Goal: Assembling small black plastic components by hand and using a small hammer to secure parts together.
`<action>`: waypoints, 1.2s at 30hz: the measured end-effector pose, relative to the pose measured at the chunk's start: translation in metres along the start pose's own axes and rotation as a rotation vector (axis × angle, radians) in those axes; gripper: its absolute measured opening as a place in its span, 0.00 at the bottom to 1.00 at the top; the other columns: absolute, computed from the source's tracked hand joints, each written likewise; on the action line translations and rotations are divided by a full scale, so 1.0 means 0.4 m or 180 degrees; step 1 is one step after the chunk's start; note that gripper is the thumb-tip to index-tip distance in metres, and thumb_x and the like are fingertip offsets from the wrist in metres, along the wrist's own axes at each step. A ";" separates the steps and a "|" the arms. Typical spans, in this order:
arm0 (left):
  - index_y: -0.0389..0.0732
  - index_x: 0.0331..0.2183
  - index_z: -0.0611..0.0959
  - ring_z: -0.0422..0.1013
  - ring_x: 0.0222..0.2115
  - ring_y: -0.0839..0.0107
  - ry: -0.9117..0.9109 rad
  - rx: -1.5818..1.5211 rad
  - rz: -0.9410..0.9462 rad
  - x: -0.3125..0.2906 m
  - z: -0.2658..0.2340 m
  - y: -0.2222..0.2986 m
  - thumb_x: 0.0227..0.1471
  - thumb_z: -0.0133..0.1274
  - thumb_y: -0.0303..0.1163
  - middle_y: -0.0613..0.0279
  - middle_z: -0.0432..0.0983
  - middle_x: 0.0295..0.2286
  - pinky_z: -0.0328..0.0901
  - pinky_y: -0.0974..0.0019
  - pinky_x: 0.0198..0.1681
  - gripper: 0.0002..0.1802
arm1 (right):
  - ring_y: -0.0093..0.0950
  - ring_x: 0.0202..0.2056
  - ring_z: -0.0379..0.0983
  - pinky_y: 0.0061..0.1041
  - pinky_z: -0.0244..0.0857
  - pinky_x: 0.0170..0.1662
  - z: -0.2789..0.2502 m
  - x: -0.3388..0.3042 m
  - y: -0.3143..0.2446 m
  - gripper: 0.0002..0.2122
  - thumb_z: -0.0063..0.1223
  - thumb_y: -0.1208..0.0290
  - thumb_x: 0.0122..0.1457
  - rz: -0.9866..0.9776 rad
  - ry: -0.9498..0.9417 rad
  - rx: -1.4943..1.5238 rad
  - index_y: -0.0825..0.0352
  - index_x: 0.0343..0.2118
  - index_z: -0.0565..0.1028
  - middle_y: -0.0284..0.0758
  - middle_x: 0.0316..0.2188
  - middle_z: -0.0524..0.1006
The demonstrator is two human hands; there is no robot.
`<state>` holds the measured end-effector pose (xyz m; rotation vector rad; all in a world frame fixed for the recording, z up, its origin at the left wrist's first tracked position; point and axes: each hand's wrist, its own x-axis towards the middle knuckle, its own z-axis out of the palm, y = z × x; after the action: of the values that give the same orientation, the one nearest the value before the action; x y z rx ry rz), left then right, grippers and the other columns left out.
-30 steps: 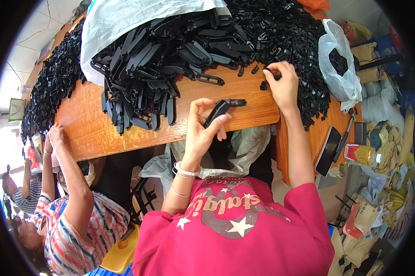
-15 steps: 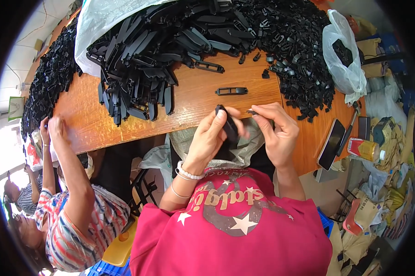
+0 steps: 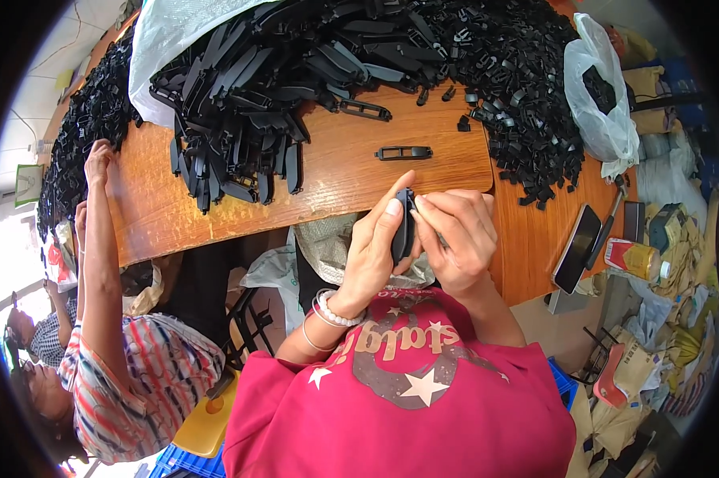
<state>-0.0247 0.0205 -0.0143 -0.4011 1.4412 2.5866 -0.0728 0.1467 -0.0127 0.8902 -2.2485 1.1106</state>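
Observation:
My left hand [image 3: 372, 245] is wrapped round a long, curved black plastic part [image 3: 405, 231], held upright just off the table's front edge. With fingertips pinched, my right hand [image 3: 460, 245] meets the part's upper end from the right. The small dark piece seen in that pinch earlier is now hidden by the fingers. On the table beyond my hands lies a single open-framed black plastic part [image 3: 403, 152]. A big heap of long black plastic parts [image 3: 240, 119] is to its left, and many small black clips [image 3: 527, 119] are heaped to its right.
A white sack [image 3: 148, 88] and a clear plastic bag [image 3: 599, 88] flank the heaps on the wooden table [image 3: 328, 187]. A phone [image 3: 576, 248] lies at the right edge, near a bottle [image 3: 637, 260]. At left, a co-worker's arm [image 3: 100, 247] reaches to another black heap.
My right hand has moved left with its small piece to the top of the long part. My left hand has turned that part steady and upright. The co-worker's arm has reached farther out.

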 end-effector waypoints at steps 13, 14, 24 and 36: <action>0.34 0.58 0.66 0.55 0.09 0.83 -0.0037 0.0170 -0.0372 0.024 -0.030 0.000 0.67 0.30 0.44 0.69 0.64 0.11 0.50 0.78 0.12 0.28 | 0.34 0.38 0.71 0.30 0.62 0.40 -0.012 -0.017 0.037 0.15 0.57 0.79 0.47 0.0275 -0.0657 0.0477 0.67 0.41 0.79 0.36 0.40 0.74; 0.34 0.57 0.68 0.55 0.08 0.82 -0.0185 0.0011 -0.0618 0.028 -0.048 -0.005 0.67 0.29 0.45 0.68 0.64 0.11 0.49 0.77 0.11 0.29 | 0.34 0.38 0.71 0.31 0.62 0.40 -0.005 -0.027 0.040 0.15 0.58 0.78 0.47 0.0390 -0.0704 0.0650 0.66 0.42 0.79 0.36 0.40 0.74; 0.40 0.42 0.79 0.72 0.29 0.55 0.0730 0.4460 0.2347 0.223 -0.156 0.054 0.49 0.53 0.23 0.52 0.71 0.30 0.67 0.59 0.29 0.15 | 0.35 0.36 0.68 0.34 0.61 0.40 0.051 -0.053 0.164 0.10 0.60 0.76 0.47 0.0587 -0.0909 -0.0094 0.67 0.34 0.76 0.34 0.31 0.73; 0.37 0.39 0.77 0.68 0.30 0.59 0.0676 0.4980 0.2898 0.248 -0.159 0.094 0.41 0.61 0.24 0.57 0.66 0.29 0.64 0.59 0.31 0.19 | 0.33 0.36 0.69 0.32 0.61 0.40 0.093 0.015 0.230 0.06 0.60 0.75 0.51 0.0628 -0.0319 -0.0313 0.67 0.33 0.77 0.34 0.30 0.74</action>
<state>-0.1189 -0.0529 -0.0460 0.3018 3.5327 0.8288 -0.1485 0.1565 -0.0764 0.7109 -2.4941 1.0486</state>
